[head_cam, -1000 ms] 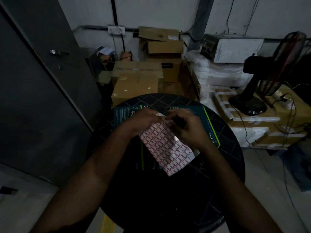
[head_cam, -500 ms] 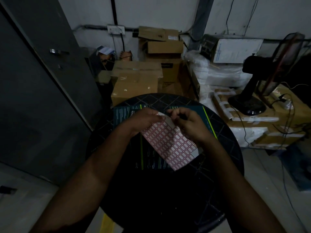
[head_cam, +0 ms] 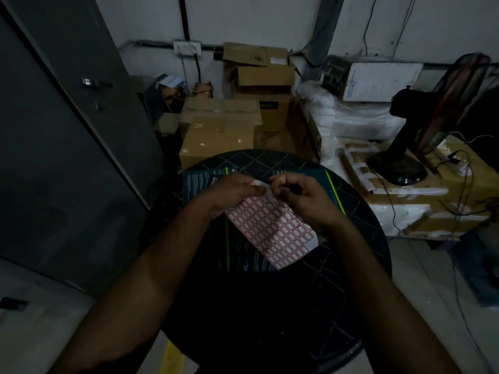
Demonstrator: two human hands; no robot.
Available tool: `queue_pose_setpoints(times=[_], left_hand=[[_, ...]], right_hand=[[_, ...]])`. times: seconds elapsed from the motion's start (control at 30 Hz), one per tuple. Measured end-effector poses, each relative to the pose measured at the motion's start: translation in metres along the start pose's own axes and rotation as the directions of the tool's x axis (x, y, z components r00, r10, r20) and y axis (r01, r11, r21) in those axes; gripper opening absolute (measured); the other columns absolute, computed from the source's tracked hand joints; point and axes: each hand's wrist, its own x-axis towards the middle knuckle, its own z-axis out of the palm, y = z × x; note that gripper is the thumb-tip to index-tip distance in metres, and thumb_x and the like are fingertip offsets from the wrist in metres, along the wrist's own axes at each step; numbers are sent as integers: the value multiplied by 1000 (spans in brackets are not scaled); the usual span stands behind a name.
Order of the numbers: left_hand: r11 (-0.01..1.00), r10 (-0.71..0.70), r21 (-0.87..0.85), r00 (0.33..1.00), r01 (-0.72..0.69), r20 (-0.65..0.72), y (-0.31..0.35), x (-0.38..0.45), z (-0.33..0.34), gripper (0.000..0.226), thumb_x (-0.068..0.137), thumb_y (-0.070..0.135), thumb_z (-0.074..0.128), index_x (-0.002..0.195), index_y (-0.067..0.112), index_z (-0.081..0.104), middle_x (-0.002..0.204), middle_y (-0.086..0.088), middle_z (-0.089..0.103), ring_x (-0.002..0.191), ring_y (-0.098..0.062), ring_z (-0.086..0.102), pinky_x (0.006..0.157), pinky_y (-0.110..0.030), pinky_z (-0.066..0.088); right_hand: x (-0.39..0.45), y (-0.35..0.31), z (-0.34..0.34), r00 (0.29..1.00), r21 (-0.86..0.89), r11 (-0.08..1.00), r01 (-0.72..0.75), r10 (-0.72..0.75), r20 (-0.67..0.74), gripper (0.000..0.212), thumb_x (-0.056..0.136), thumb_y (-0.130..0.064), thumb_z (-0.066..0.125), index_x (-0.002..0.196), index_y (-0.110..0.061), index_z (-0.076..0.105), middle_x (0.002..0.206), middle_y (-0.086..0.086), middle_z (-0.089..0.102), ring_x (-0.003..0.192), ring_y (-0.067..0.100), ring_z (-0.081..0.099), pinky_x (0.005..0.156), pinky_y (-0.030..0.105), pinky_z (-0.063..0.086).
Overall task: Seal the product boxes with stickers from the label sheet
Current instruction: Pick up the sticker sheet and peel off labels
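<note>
Seen from the head camera, a person worked in dim light over a round black tabletop (head_cam: 270, 319), both forearms reaching in from its near edge. The left hand (head_cam: 229, 190) pinched the far corner of a label sheet (head_cam: 272, 233), its thumb and fingers curled onto the paper. The right hand (head_cam: 302, 195) met it at that same corner, fingers bent and fingertips drawn together at the sheet's edge; whether they had hold of a single sticker could not be told in the low light. The sheet, white with rows of red-bordered stickers, slanted from the hands toward the tabletop's right side. Beneath it lay a dark teal product box (head_cam: 243, 255) with green stripes, flat across the far half of the tabletop and reaching toward its centre. Beyond the far edge stood stacked cardboard cartons (head_cam: 218, 130), and to the right a black pedestal fan (head_cam: 413, 147) sat on wrapped packages.
</note>
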Motion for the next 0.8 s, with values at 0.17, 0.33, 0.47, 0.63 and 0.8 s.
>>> queue_pose_setpoints(times=[0.17,0.33,0.47,0.63,0.8], left_hand=[[1000,-6,-9,1000,6,9,-1,2,0,21,95,16,62,110,8,74,102,-11,76,95,-24,72,85,-33,55],[1000,-21,6,1000,21,-21,3,1,2,16,94,19,64,101,9,75,94,-10,75,80,-17,70,73,-26,53],[1000,-19,19,1000,19,-5,4,0,1,18,89,26,71,96,10,76,93,-9,76,80,-18,71,75,-29,53],[1000,14,27,1000,-14,3,2,1,1,12,81,12,78,92,18,76,90,-3,78,85,-17,74,80,-31,57],[999,13,35,1000,-13,1,2,4,1,12,83,9,76,92,16,76,86,1,78,81,-13,74,75,-25,57]], right_hand=[[-6,6,-7,999,3,1000,-31,31,-39,31,95,-3,61,123,-15,66,114,6,70,106,16,68,85,29,56],[-13,-3,-5,996,-215,976,-34,17,-84,28,88,-8,73,116,-14,71,87,-24,72,67,19,70,56,34,56],[-15,-9,-2,990,-277,958,-73,36,-139,23,85,-9,77,108,-14,74,63,-14,70,46,0,59,46,17,46],[-14,-16,3,982,-347,934,-88,22,-190,18,83,-10,80,98,-16,74,70,-9,69,48,-2,62,46,13,47],[-11,-11,3,980,-413,910,-38,-46,-192,15,83,-12,80,96,-17,76,82,-4,73,63,13,69,56,24,56]])
